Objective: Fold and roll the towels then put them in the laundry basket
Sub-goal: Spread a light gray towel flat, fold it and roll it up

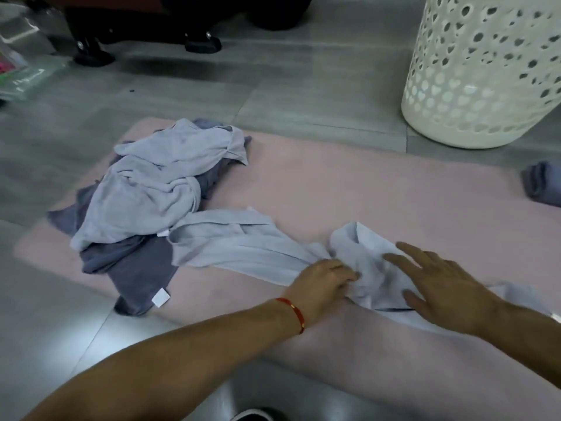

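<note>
A light blue towel lies stretched and bunched across a pink mat on the floor. My left hand grips the towel's bunched middle, fingers curled into the cloth. My right hand lies with straight, spread fingers on the towel's right part. A heap of light blue towels and dark grey towels sits on the mat's left side. A rolled dark grey towel lies at the right edge. The white perforated laundry basket stands on the floor at the top right.
Grey floor tiles surround the mat. Dark wheeled furniture stands at the top left, with plastic bags at the far left edge. A dark shoe tip shows at the bottom.
</note>
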The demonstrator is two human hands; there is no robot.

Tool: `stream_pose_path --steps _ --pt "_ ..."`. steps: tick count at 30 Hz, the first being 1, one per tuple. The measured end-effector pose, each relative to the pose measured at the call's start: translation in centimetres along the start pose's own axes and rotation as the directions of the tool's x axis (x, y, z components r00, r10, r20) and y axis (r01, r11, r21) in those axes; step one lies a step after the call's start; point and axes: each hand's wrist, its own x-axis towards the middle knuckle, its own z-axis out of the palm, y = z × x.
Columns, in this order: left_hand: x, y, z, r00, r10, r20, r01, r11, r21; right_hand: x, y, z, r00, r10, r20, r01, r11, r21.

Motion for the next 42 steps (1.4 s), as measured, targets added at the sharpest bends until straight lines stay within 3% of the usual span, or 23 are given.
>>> stream_pose_path --steps 1,3,5,7,8,10,11,12,13,14,18,22,23,24,26,27,29,31,33,36,37,39,42 --pt "-0.6 1.9 0.1 0.998 0.048 0.033 -0.046 0.996 -0.078 1.4 -1.4 -0.3 0.994 -0.103 0.035 0.099 0.99 0.098" --pt "-1.8 2.7 -0.4 0.999 0.01 0.031 -0.006 0.989 -0.148 3.2 -3.5 -0.3 0.966 -0.24 0.096 0.214 0.95 0.227" --pt "-3.4 -0.2 -1.4 0.991 -0.084 -0.101 0.076 0.994 -0.077 3.8 -4.3 -0.4 0.923 -0.261 0.281 0.198 0.952 0.234" --pt "-5.1 -5.0 -3.1 0.935 -0.228 -0.273 0.262 0.96 0.096 3.6 -4.4 -0.2 0.871 -0.275 0.408 0.226 0.96 0.166" --pt "-5.9 -7.5 -4.1 0.868 -0.334 -0.366 0.421 0.887 0.188 3.4 -4.6 -0.4 0.856 -0.284 0.432 0.242 0.958 0.151" --pt "-7.7 -11.7 -6.2 0.639 -0.614 -0.463 0.752 0.624 0.211 3.6 -5.1 -1.3 0.828 -0.271 0.491 0.24 0.963 0.125" --pt "-8.6 -13.5 -7.0 0.517 -0.734 -0.44 0.85 0.499 0.166 3.9 -5.2 -1.6 0.816 -0.259 0.517 0.238 0.965 0.108" --pt "-9.4 -14.8 -7.6 0.437 -0.817 -0.376 0.898 0.42 0.131 4.3 -5.8 -2.3 0.804 -0.244 0.542 0.235 0.968 0.087" --pt "-10.1 -15.8 -8.0 0.424 -0.852 -0.306 0.905 0.411 0.11 4.7 -6.3 -2.9 0.805 -0.238 0.543 0.241 0.968 0.066" --pt "-10.4 -16.4 -8.3 0.462 -0.84 -0.283 0.886 0.453 0.102 5.1 -6.8 -3.6 0.814 -0.231 0.532 0.245 0.968 0.045" --pt "-9.8 -15.3 -9.2 0.641 -0.623 -0.448 0.722 0.687 0.077 6.9 -8.9 -4.7 0.913 -0.195 0.358 0.203 0.979 0.016" --pt "-6.8 -7.6 -9.1 0.815 -0.393 -0.427 0.464 0.883 0.074 9.0 -12.1 -5.9 0.978 -0.145 0.149 0.074 0.913 0.4" --pt "-5.9 -5.2 -9.1 0.836 -0.375 -0.402 0.42 0.907 0.028 9.3 -13.0 -6.4 0.981 -0.089 0.171 -0.022 0.83 0.558" --pt "-5.1 -3.0 -9.1 0.847 -0.373 -0.378 0.392 0.919 -0.029 9.4 -14.0 -6.9 0.966 -0.038 0.256 -0.168 0.661 0.732" --pt "-3.8 0.1 -9.1 0.837 -0.437 -0.328 0.389 0.898 -0.204 9.0 -15.4 -7.8 0.908 -0.069 0.413 -0.397 0.169 0.902" --pt "-3.3 1.1 -9.4 0.825 -0.474 -0.309 0.396 0.873 -0.284 8.7 -15.5 -7.8 0.903 -0.075 0.422 -0.423 0.014 0.906" --pt "-2.5 2.2 -10.2 0.831 -0.513 -0.217 0.406 0.825 -0.394 7.8 -14.9 -7.5 0.921 -0.034 0.388 -0.39 -0.084 0.917" --pt "-1.8 3.2 -10.9 0.885 -0.464 -0.019 0.377 0.741 -0.556 6.9 -13.6 -7.1 0.94 0.033 0.341 -0.338 -0.071 0.938" --pt "-1.2 3.3 -11.1 0.914 -0.404 0.013 0.341 0.754 -0.562 6.4 -11.2 -7.2 0.956 0.084 0.282 -0.287 0.054 0.956" --pt "0.5 1.9 -11.5 0.959 -0.227 -0.171 0.198 0.965 -0.171 5.4 -7.9 -9.0 0.975 -0.024 0.221 -0.188 0.444 0.876" --pt "1.3 1.4 -11.6 0.978 -0.172 -0.121 0.16 0.982 -0.105 5.1 -7.1 -9.9 0.968 -0.08 0.236 -0.165 0.505 0.847" --pt "3.0 1.1 -11.5 0.975 -0.171 0.142 0.199 0.957 -0.211 4.7 -6.0 -11.3 0.961 -0.12 0.25 -0.145 0.553 0.821" --pt "5.1 2.1 -10.2 0.902 -0.113 0.417 0.294 0.868 -0.401 4.8 -5.0 -12.5 0.995 -0.016 0.102 -0.068 0.645 0.761"
